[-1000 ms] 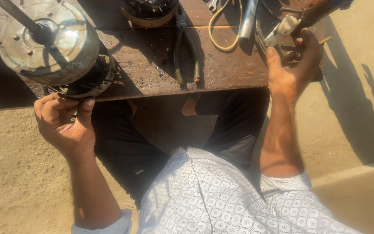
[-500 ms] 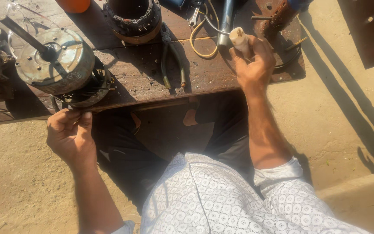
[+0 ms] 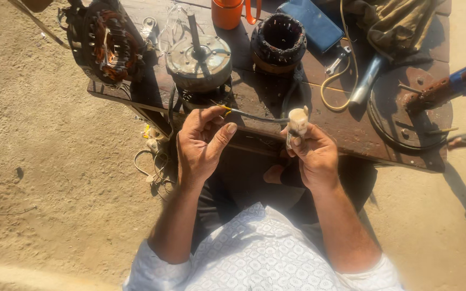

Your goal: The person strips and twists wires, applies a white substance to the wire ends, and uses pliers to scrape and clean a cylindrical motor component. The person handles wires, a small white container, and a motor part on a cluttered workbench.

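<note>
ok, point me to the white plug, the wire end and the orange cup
white plug point(image 3: 297, 120), head view, on its pale body above the right hand's fingers.
wire end point(image 3: 225, 108), head view, on the yellow tip at the left hand's fingertips.
orange cup point(image 3: 226, 15), head view, on its side wall.

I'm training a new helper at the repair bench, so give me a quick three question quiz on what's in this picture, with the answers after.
1. True or false: the right hand holds a small cream-coloured plug.
2. Which stands nearest the top edge of the wooden bench? A. orange cup B. metal motor housing with a shaft C. silver tube
3. What do the left hand fingers pinch?

Key
1. True.
2. A.
3. The end of a thin grey wire with a yellow tip, which runs across to the plug.
</note>
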